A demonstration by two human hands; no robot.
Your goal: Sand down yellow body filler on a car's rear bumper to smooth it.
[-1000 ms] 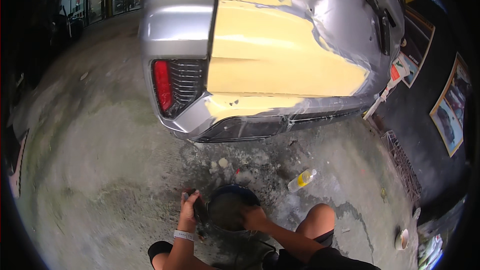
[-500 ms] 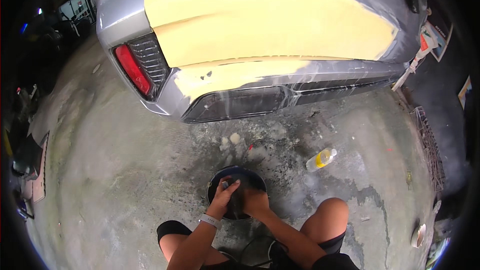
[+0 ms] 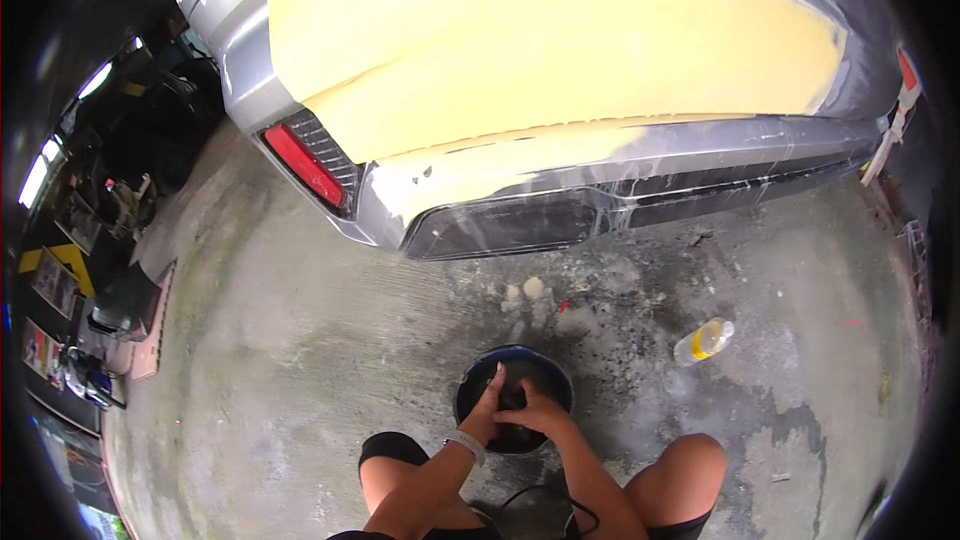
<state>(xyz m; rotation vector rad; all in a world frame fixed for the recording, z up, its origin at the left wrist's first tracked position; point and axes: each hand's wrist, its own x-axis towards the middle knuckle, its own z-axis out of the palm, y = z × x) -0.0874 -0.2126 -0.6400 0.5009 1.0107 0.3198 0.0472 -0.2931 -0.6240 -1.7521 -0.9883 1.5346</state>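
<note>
A round dark basin stands on the floor between my knees, its inside too dark to make out. My left hand, with a pale band at the wrist, is over it, thumb up and the other fingers curled down. Beside it, nearly touching, my right hand is bent inward with its fingers curled. Something dark shows between the two hands; its kind I cannot make out. Beyond the basin is the rear of a silver car, with a large pale yellow coated area above the bumper.
A clear bottle with a yellow label lies on the stained concrete floor to the right. Pale lumps and a small red scrap lie beyond the basin. The car's red tail light is at far left. Clutter lines the left wall.
The view has swung left, so the car and basin sit farther right. My right hand has risen out of a blur in the basin, and its fingers now show beside my left hand.
</note>
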